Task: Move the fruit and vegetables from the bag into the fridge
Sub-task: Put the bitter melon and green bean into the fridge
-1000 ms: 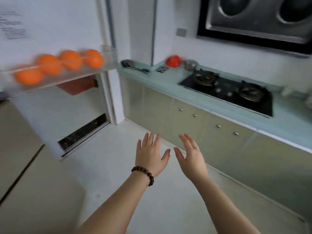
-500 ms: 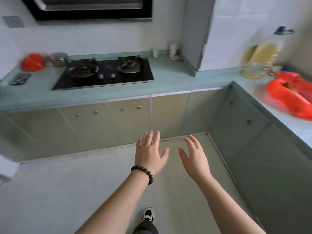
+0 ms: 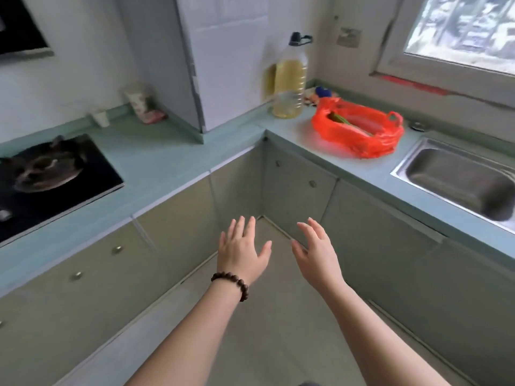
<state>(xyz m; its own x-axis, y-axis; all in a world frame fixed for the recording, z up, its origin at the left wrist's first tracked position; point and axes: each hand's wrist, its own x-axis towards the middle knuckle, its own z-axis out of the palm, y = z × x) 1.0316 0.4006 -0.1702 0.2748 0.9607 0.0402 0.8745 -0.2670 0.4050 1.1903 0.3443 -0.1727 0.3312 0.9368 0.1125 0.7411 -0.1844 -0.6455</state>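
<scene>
A red plastic bag (image 3: 359, 135) lies on the pale green counter at the right, between an oil bottle and the sink. Green vegetables (image 3: 341, 119) show through its open mouth; the rest of its contents are hidden. My left hand (image 3: 241, 250), with a bead bracelet at the wrist, and my right hand (image 3: 316, 250) are held out side by side above the floor, fingers straight and spread, holding nothing. Both hands are well short of the bag, below and to its left. The fridge is out of view.
A large bottle of yellow oil (image 3: 289, 79) stands just behind the bag. A steel sink (image 3: 457, 179) is to the bag's right, under a window. A black gas hob (image 3: 41, 176) sits at the left. Cabinet fronts (image 3: 298, 188) form the inner corner ahead.
My view has swung right, from the open fridge door with oranges, past the hob, to the counter corner with the red bag. My hands have stayed open and held out in front.
</scene>
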